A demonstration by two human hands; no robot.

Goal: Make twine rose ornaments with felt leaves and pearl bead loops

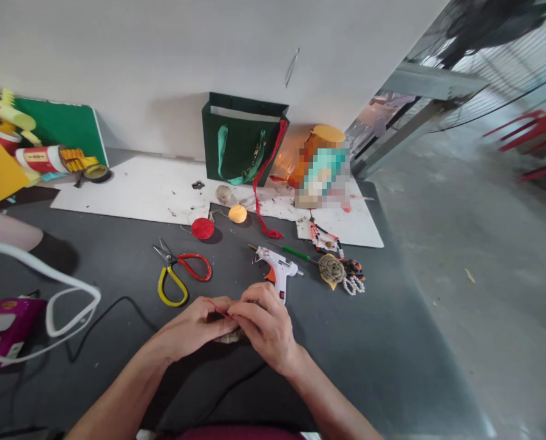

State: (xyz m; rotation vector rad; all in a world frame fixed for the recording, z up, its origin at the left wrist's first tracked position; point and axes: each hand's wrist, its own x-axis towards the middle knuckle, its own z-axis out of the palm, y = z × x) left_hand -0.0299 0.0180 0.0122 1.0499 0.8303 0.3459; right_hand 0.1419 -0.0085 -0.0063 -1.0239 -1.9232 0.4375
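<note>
Close to the table's near side, my left hand [192,330] is closed on a brownish braided cord piece [228,337], mostly covered by the fingers. My right hand [269,330] comes in from the other side, fingertips pinched on a thin red thread [218,309] lying over that piece. Both hands nearly touch. Just beyond the right hand lies a white hot glue gun [279,269] with an orange trigger. Scissors [170,261] with one red and one yellow handle rest open, farther off past the left hand.
Behind are a red thread ball [202,228], a yellow ball [237,213], a green gift bag [240,137] and a red braid [260,198]. A green-handled tool [295,252] and a cord rosette [331,269] lie right. A white cable [73,284] loops at left.
</note>
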